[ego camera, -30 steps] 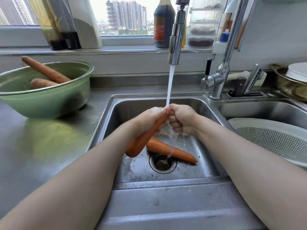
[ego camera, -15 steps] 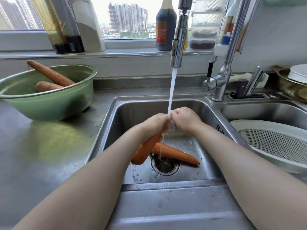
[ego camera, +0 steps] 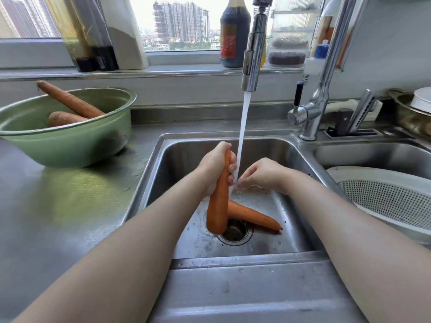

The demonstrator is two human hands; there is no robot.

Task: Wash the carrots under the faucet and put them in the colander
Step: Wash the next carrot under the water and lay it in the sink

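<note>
Under faucet [ego camera: 253,54], left fingers [ego camera: 232,169] around carrot [ego camera: 218,206]

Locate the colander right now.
Head view, right side: the white colander sits in the right sink basin, beside the left basin where the left hand grips a carrot.

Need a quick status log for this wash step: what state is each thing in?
faucet, running.
held carrot, near upright, thick end down over the drain.
left hand, grips the held carrot beside the stream.
right hand, holds nothing, fingertips at the stream.
second carrot, lying on the sink floor.
green bowl, holding two carrots.
colander, in the right basin, no carrot visible inside.
</note>
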